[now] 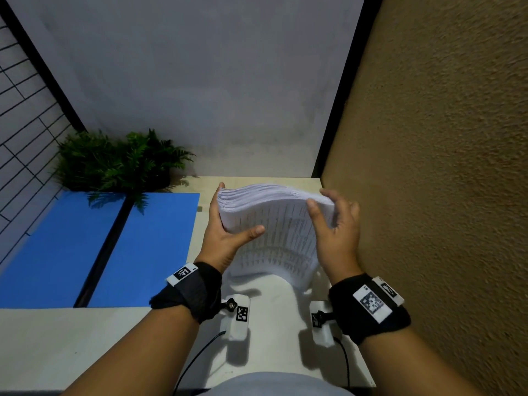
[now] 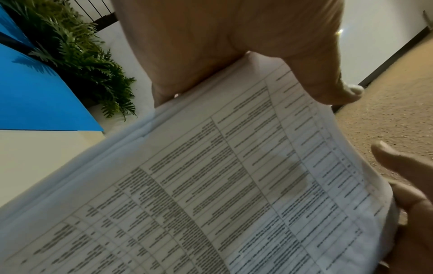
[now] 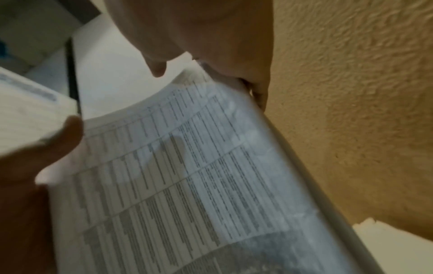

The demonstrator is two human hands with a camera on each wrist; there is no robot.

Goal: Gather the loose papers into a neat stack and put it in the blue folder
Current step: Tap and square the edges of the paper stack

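A thick stack of printed papers (image 1: pixel 274 224) stands tilted on its lower edge on the table, its top bowed toward me. My left hand (image 1: pixel 225 224) grips the stack's left side, thumb on the front sheet and fingers behind. My right hand (image 1: pixel 333 221) grips the right side the same way. The left wrist view shows the printed sheets (image 2: pixel 211 176) under my left thumb (image 2: pixel 323 83). In the right wrist view the stack (image 3: pixel 187 166) curves below my right hand (image 3: pixel 199 37). The blue folder (image 1: pixel 148 247) lies open and flat to the left, dark spine in the middle.
A green fern plant (image 1: pixel 120 164) sits at the folder's far edge, its fronds overhanging it. A rough tan wall (image 1: pixel 428 167) stands close on the right of the stack. The pale table (image 1: pixel 85 338) runs toward me below the folder.
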